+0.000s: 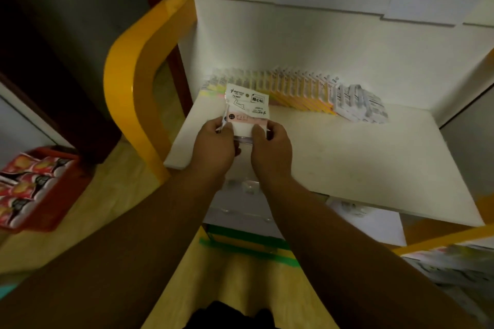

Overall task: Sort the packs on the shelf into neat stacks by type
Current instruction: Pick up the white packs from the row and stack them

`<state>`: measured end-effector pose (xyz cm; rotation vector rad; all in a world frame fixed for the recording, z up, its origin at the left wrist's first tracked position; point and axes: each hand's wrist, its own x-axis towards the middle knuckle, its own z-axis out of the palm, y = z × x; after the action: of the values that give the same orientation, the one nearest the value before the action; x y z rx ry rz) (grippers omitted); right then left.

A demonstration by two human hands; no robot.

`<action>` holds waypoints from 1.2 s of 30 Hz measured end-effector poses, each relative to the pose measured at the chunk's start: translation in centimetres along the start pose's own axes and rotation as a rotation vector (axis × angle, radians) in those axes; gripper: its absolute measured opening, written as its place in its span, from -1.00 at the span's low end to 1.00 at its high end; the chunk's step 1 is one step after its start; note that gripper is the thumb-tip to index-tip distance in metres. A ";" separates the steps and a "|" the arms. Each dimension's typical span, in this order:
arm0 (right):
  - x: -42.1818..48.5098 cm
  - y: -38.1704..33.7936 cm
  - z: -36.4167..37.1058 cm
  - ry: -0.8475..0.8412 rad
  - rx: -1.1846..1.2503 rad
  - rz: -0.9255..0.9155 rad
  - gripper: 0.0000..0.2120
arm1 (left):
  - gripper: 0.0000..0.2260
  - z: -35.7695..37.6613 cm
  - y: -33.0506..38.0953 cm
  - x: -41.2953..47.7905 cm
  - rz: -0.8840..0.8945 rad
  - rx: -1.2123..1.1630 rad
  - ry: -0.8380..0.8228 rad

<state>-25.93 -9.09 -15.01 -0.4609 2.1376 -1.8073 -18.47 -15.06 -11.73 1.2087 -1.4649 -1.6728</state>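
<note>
Head view, left to right. At the far left a red tray (57, 189) sits low beside the unit, filled with red printed snack packets (24, 184). A curved yellow frame (125, 83) forms the left side of the shelving unit.

The left hand (213, 147) is raised over the front left part of the white shelf (347, 163). Its thumb and fingers pinch the left edge of the held packs (247, 112). These are a small bundle of flat white packs with black print and a pink band, overlapping one another and not squared up. One thin pack edge sticks out at the left beside the thumb. The bundle is above the shelf; whether it touches the board cannot be told. The right hand (270, 149) grips the bundle's right edge, thumb on top and fingers curled beneath.

Along the back wall of the same shelf runs a leaning row of packs. At its left end are pastel-edged packs (213, 84), partly hidden behind the held bundle. The middle section consists of yellow-edged packs (299, 93), overlapping like fallen dominoes. At the right end lies a looser heap of white packs (361, 105) with dark print, touching the yellow ones.

Below, a lower shelf carries a white sheet (379, 222). Green tape (240, 247) marks the floor in front.
</note>
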 end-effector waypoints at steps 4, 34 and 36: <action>-0.4 -0.7 2.0 0.007 -0.050 -0.038 -0.75 | -0.81 -2.4 0.5 0.9 0.039 -0.013 0.005; -1.4 -0.4 5.9 0.167 -0.056 0.192 -0.78 | -0.50 -5.9 0.5 5.2 0.018 -0.176 0.102; -1.5 -0.2 6.4 0.131 -0.094 0.161 -0.77 | -0.50 -6.2 0.1 5.0 0.023 -0.164 0.079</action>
<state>-21.81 -14.12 -15.76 -0.1893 2.2830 -1.6969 -14.88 -22.14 -12.69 1.1502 -1.2633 -1.6757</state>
